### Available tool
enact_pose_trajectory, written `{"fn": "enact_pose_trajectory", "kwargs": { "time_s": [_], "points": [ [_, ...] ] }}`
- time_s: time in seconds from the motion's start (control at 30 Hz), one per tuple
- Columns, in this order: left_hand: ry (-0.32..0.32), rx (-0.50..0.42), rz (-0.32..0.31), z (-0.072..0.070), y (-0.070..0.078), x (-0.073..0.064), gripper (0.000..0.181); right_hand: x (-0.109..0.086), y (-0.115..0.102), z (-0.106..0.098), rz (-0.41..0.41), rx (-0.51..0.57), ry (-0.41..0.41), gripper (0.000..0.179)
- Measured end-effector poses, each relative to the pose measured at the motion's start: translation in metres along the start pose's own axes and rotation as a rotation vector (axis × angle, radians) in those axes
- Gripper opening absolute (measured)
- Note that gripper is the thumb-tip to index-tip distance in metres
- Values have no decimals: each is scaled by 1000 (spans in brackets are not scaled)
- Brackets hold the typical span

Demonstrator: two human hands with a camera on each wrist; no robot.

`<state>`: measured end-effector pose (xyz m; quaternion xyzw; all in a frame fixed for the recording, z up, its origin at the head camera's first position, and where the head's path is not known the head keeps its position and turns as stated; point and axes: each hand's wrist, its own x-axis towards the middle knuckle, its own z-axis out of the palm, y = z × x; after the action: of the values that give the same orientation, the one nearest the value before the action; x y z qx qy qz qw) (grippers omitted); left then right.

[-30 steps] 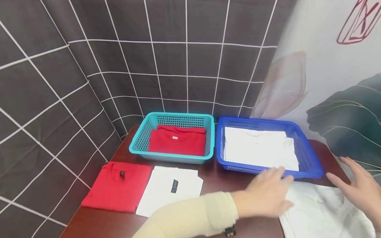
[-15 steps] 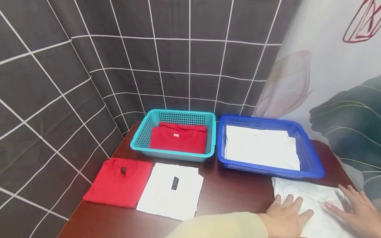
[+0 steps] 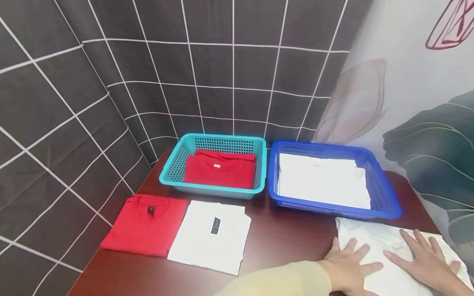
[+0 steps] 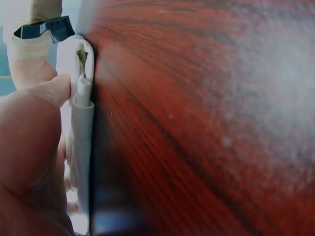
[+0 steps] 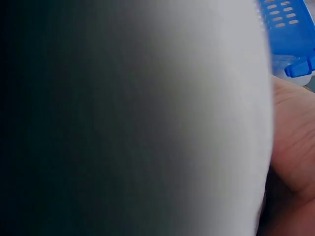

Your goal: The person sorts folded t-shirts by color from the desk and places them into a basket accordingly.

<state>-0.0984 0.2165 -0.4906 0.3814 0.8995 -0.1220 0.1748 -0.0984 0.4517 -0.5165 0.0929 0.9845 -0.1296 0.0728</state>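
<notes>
Closest in, both hands are flat on a folded white shirt (image 3: 392,279), fingers straight and spread, not gripping anything: left hand (image 3: 346,265) on its left side, right hand (image 3: 426,261) further right. The left arm's got a pale yellow sleeve (image 3: 281,281). Left wrist view catches the shirt's stacked folds edge-on against the brown table (image 3: 292,242); right wrist view is mostly pale blur, so not much use. Shirt's at the table's right end, just in front of the blue basket (image 3: 383,193), can't tell if they touch. Over to the left there's a folded white tee (image 3: 207,253) with a dark label, and right beside it a folded red tee (image 3: 148,230). Behind those, the teal basket (image 3: 214,191) has folded red clothes (image 3: 222,174) in it, while the blue one holds folded white clothes (image 3: 322,181). Furthest back, a dark curtain (image 3: 211,65) with white grid lines.
</notes>
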Motion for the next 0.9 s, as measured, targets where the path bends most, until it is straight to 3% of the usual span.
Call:
{"fn": "enact_pose_trajectory", "kwargs": {
  "time_s": [0.13,0.27,0.63,0.9],
  "points": [
    [30,-11,-12,-3,-1,-4,67,1,-1,-4,17,6,-6,105],
    [30,-62,3,-1,-10,-15,66,-3,-10,-3,20,19,-33,106],
    [13,-102,61,25,-53,-43,71,-15,-69,9,17,43,-117,108],
    [24,-87,64,30,-77,-64,73,-20,-100,12,16,38,-107,109]
  ]
}}
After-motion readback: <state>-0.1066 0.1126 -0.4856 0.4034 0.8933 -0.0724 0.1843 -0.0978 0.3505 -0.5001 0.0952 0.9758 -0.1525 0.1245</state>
